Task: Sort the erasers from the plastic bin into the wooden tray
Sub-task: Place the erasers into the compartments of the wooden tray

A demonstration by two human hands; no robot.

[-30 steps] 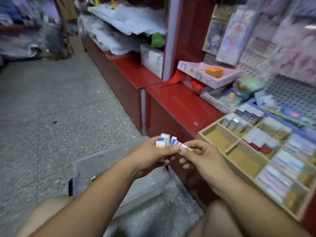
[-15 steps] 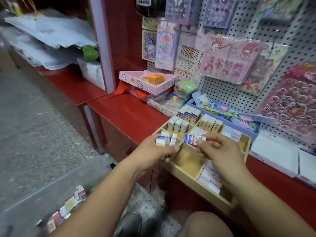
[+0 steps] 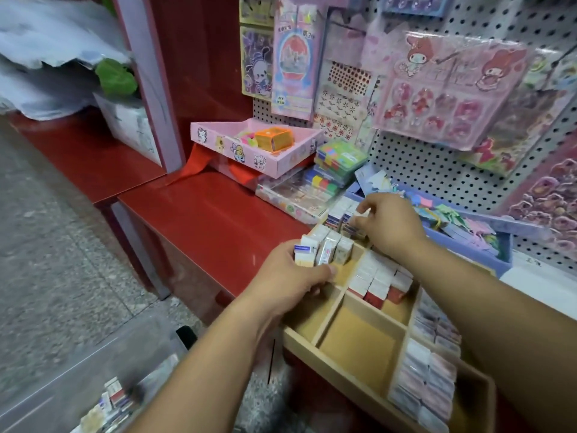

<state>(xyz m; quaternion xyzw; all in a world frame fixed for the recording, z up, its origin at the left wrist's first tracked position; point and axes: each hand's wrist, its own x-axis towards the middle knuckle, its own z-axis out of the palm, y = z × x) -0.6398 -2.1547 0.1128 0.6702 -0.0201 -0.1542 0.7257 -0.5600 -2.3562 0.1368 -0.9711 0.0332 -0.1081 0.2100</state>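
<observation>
The right hand's fingers curled down and pinched a small white eraser over the far-left compartment of the wooden tray; the fingertips were mostly hidden behind the right hand itself. The left hand gripped a bunch of erasers at the tray's left edge, thumb pressed along them, its other fingers out of sight beneath. The tray sat on the red bench, its right end cut off by the right forearm. The plastic bin lay near-left on the floor, blurred, its contents hard to make out.
</observation>
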